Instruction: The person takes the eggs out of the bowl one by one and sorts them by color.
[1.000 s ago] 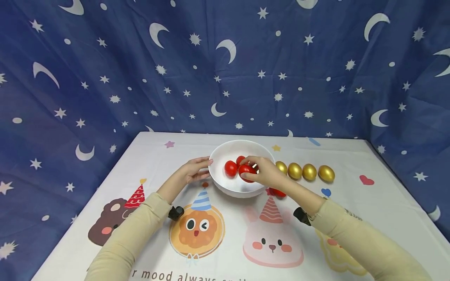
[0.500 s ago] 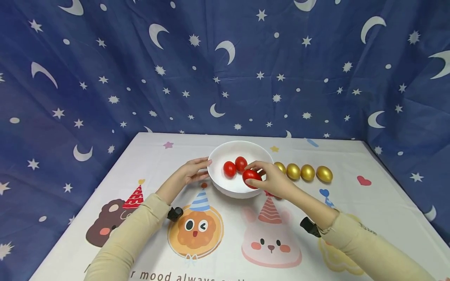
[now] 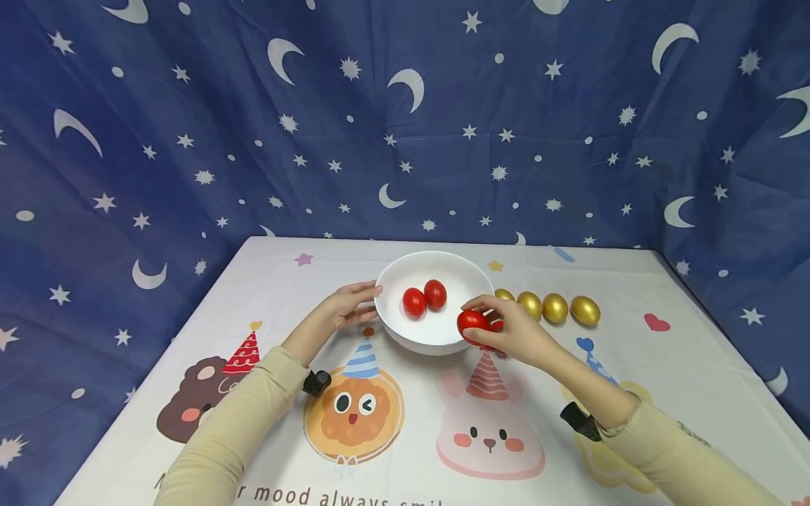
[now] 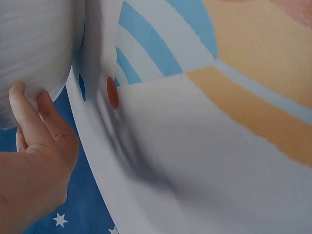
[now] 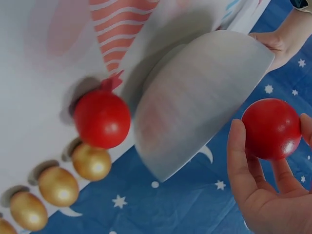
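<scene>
My left hand (image 3: pixel 351 307) holds the left rim of a white bowl (image 3: pixel 422 346); in the left wrist view its fingers (image 4: pixel 29 117) touch the bowl's outer wall. Two red eggs (image 3: pixel 414 302) lie inside the bowl, left of its middle. Pinched between the thumb and fingers of my right hand (image 3: pixel 522 336) is another red egg (image 3: pixel 471 325), raised at the bowl's right edge. The right wrist view shows this held egg (image 5: pixel 271 129) apart from the bowl. One more red egg (image 5: pixel 102 119) sits on the table, mostly hidden behind my right hand in the head view.
A row of gold eggs (image 3: pixel 555 308) stands to the right of the bowl, its near end partly behind my right hand. The white tablecloth (image 3: pixel 405 393) has cartoon prints. A blue curtain (image 3: pixel 329 105) with moons and stars hangs behind the table.
My right hand has carried its red egg rightward from over the bowl's inside to its right edge. The two eggs in the bowl now show fully. My left hand stays at the rim.
</scene>
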